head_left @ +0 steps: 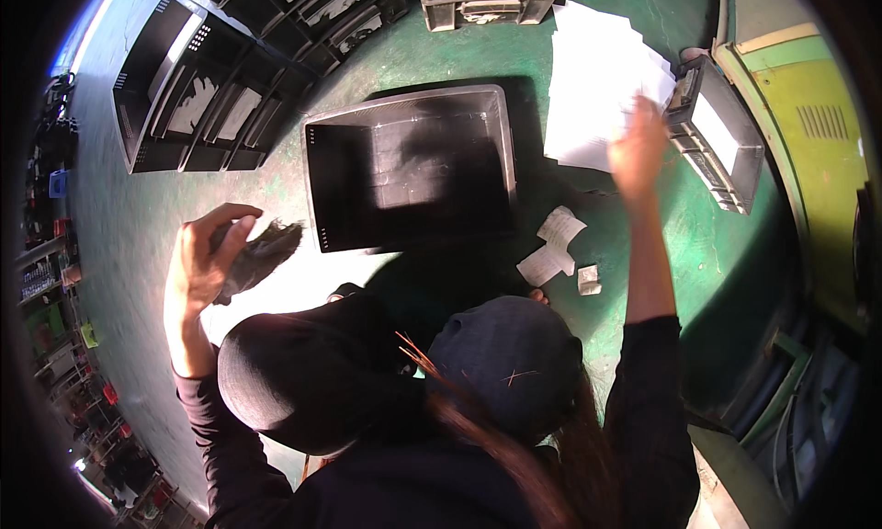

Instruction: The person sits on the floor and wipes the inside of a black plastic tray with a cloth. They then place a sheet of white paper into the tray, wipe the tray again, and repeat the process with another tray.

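Observation:
My left hand (196, 262) is closed with fingers and thumb curled round a dark, ragged-edged cloth (266, 260), left of the black crate. Blurred by motion, my right hand (638, 157) is over the near right part of a fanned pile of white paper sheets (588, 88); whether it grips a sheet I cannot tell. Between the two hands the open black crate (322, 184) rests on the floor, its inside partly in shadow. Creased paper slips (556, 244) and a small pale square piece (589, 280) lie on the floor nearer to me.
Black crates (147, 106) stand grouped at the far left. A grey crate (450, 14) sits at the far edge. Right of the sheets is another crate (721, 175), beside a yellow-green cabinet (822, 134). Two knees in dark cloth (294, 373) fill the near middle.

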`<state>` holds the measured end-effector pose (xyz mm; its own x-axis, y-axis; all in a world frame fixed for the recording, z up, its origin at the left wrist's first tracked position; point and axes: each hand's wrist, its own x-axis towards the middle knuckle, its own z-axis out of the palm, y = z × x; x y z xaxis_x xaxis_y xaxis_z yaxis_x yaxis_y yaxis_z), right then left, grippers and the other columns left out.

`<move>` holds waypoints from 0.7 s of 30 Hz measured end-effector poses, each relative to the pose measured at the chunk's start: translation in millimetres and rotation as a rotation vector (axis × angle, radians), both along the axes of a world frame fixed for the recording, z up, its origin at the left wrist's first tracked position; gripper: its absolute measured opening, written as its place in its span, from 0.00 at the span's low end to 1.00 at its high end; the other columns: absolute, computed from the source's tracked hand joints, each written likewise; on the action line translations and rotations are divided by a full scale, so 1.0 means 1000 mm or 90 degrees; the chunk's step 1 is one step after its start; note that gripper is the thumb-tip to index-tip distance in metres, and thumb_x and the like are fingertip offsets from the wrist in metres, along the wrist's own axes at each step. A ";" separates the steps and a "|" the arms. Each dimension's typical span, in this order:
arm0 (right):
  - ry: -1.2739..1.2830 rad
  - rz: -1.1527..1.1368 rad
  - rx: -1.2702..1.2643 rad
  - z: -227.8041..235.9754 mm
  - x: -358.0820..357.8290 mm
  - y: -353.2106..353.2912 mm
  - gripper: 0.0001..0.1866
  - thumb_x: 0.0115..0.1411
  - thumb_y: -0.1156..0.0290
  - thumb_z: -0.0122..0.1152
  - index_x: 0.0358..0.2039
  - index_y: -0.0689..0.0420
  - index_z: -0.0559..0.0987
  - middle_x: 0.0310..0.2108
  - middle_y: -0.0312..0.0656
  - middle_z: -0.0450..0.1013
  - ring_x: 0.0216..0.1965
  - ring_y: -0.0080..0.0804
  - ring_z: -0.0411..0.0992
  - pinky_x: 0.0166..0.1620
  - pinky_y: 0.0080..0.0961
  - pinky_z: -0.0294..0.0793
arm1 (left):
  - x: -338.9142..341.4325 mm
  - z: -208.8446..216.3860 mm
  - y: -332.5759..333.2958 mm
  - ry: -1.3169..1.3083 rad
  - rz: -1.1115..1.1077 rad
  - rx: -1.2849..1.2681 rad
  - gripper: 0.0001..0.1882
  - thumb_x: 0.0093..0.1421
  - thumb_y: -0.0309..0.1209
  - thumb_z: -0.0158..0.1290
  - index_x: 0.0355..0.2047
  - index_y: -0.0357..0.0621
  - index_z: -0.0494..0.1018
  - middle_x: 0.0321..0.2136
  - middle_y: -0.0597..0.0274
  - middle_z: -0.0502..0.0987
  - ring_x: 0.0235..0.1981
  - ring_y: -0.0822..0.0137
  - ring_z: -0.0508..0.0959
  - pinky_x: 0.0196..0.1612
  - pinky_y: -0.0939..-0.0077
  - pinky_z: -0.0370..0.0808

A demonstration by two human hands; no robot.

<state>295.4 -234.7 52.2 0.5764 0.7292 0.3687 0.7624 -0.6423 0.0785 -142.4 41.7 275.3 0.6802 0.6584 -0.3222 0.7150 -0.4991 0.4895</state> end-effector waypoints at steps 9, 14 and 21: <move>0.289 0.447 -0.073 -0.014 -0.206 0.018 0.17 0.51 0.54 0.57 0.32 0.55 0.72 0.23 0.38 0.70 0.26 0.35 0.71 0.43 0.32 0.66 | 0.020 0.015 -0.011 -0.144 0.051 0.185 0.13 0.60 0.37 0.49 0.33 0.40 0.76 0.15 0.66 0.70 0.18 0.79 0.66 0.23 0.83 0.62; 0.271 0.393 0.175 0.064 -0.187 0.045 0.11 0.53 0.58 0.55 0.24 0.53 0.73 0.18 0.36 0.68 0.18 0.33 0.69 0.22 0.29 0.67 | -0.008 0.023 0.000 -0.272 0.245 0.241 0.17 0.61 0.42 0.47 0.35 0.41 0.77 0.16 0.75 0.65 0.19 0.84 0.59 0.24 0.88 0.55; 0.731 0.177 0.408 0.011 -0.136 0.016 0.18 0.62 0.61 0.44 0.39 0.63 0.73 0.31 0.44 0.74 0.31 0.30 0.72 0.39 0.24 0.70 | -0.023 0.016 0.018 -0.361 0.328 0.234 0.21 0.61 0.48 0.45 0.36 0.44 0.77 0.19 0.72 0.67 0.23 0.83 0.63 0.28 0.87 0.59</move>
<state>159.6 -218.8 63.2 0.6495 0.7540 0.0980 0.3044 -0.1398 -0.9422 -165.5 60.1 291.8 0.2611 0.9262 0.2719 0.5918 -0.3762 0.7130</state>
